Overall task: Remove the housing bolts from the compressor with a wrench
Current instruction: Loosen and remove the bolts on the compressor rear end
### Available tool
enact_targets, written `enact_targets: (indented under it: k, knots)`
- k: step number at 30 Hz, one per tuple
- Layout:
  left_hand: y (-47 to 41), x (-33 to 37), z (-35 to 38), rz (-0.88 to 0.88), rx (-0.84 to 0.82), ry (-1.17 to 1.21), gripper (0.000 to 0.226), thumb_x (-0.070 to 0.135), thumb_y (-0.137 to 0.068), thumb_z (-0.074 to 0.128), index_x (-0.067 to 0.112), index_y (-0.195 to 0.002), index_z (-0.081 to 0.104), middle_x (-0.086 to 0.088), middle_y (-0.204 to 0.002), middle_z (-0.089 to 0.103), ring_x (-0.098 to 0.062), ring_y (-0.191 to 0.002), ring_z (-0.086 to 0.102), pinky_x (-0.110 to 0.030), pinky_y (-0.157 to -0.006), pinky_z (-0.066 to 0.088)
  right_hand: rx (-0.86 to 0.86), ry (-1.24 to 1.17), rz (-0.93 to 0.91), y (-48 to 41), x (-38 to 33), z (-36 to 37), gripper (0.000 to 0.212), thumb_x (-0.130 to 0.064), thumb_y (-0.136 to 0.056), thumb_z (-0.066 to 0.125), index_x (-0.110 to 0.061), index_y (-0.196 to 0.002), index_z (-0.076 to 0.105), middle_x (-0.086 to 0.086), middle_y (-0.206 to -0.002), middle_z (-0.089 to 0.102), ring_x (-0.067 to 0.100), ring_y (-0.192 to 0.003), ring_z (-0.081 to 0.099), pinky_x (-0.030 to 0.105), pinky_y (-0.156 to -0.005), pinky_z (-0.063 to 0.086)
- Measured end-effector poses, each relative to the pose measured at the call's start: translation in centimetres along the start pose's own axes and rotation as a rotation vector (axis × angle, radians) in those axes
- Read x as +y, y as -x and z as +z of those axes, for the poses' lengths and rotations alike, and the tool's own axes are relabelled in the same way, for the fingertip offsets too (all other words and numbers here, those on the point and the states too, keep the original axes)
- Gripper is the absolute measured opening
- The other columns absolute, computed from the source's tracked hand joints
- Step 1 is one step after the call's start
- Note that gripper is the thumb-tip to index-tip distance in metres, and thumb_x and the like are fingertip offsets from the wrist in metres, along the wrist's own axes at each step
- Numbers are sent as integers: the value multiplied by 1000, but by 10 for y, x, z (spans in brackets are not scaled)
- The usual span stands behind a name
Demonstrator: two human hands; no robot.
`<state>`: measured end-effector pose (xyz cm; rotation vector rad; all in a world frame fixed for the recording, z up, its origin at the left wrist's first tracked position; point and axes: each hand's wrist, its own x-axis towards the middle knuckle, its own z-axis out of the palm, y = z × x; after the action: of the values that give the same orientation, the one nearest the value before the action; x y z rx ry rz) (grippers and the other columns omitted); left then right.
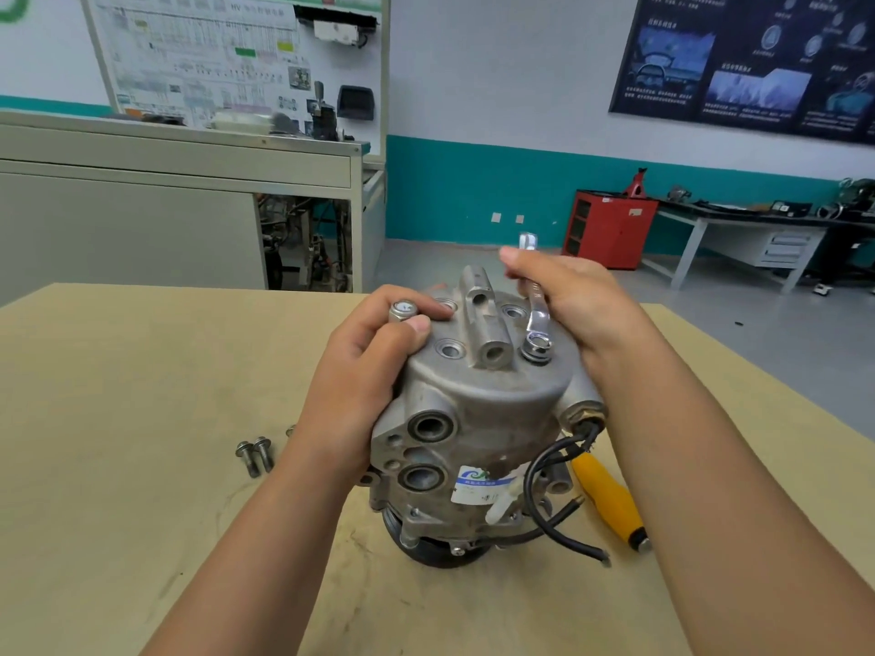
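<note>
One compressor (473, 419) stands on the tan surface (142, 513). Left grip (360, 385) pinches one bolt (402, 311) atop it; right grip (582, 305) clasps one wrench (538, 314). Two loose bolts (254, 454) lie to its left; teal-banded wall (473, 191) behind.

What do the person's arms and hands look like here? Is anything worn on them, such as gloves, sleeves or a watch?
The left hand and the right hand wear no gloves, and no ring shows. The left forearm and the right forearm are uncovered down to the picture's bottom edge, with no sleeve, watch or band in view.
</note>
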<state>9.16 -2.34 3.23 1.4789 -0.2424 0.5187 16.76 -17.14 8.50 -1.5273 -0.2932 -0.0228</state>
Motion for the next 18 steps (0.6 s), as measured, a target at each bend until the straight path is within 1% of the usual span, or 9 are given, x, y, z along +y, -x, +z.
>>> enact_targets:
  k: [2,4,6,7,8,10,12,15,18]
  knots:
    - [0,0,-1,1,-4,-2,21,43,-58,54,33,-70,67,9,-76,64,-14,-71,57,-29,-61,46,-102,118,30,-7,-5,5,21,-25,-81,72,-12,-65,66,-1,-51,62,9,-41,56,15,-43,45]
    - [0,0,-1,3,-4,3,20,42,-58,54,33,-70,67,8,-77,64,-15,-72,56,-29,-62,46,-185,123,66,-10,-10,8,24,-24,-80,72,-11,-61,69,3,-55,65,13,-45,60,19,-46,49]
    - [1,1,0,4,0,6,20,42,-59,54,33,-70,67,4,-79,64,-19,-74,56,-34,-64,45,-248,12,118,-12,-13,9,33,-22,-84,69,-12,-52,68,3,-51,63,12,-42,59,19,-44,48]
    - [1,1,0,4,2,9,20,42,-59,54,33,-70,67,3,-80,64,-21,-75,56,-36,-65,44,-261,-29,127,-13,-13,8,35,-23,-86,66,-12,-52,66,1,-47,60,10,-39,56,17,-43,47]
    - [1,1,0,5,2,13,19,42,-59,55,33,-71,67,1,-81,64,-23,-76,56,-38,-67,43,-273,-61,126,-14,-14,7,35,-24,-88,63,-12,-56,65,-2,-42,55,8,-36,51,15,-41,44]
    - [1,1,0,4,5,18,19,42,-60,55,32,-71,67,0,-82,64,-25,-77,55,-41,-68,43,-299,-161,130,-17,-13,7,33,-24,-92,56,-10,-62,60,-6,-36,37,6,-34,35,15,-38,36]
    - [1,0,0,6,9,13,20,42,-59,55,33,-71,68,1,-81,64,-25,-77,55,-41,-68,42,-290,-296,161,-19,-12,5,33,-22,-96,50,-10,-65,53,-7,-34,29,5,-34,27,13,-41,29]
    - [1,1,-1,7,9,7,20,42,-59,54,33,-70,67,3,-79,64,-22,-75,55,-39,-66,42,-252,-485,216,-19,-11,-5,30,-22,-99,40,-15,-70,44,-8,-33,32,4,-35,27,17,-51,24]
    - [1,0,-1,10,2,4,20,42,-59,54,33,-71,67,4,-80,64,-21,-75,55,-38,-66,42,-208,-638,235,-13,-14,-21,27,-23,-98,35,-20,-72,40,-10,-43,43,1,-38,34,17,-50,27]
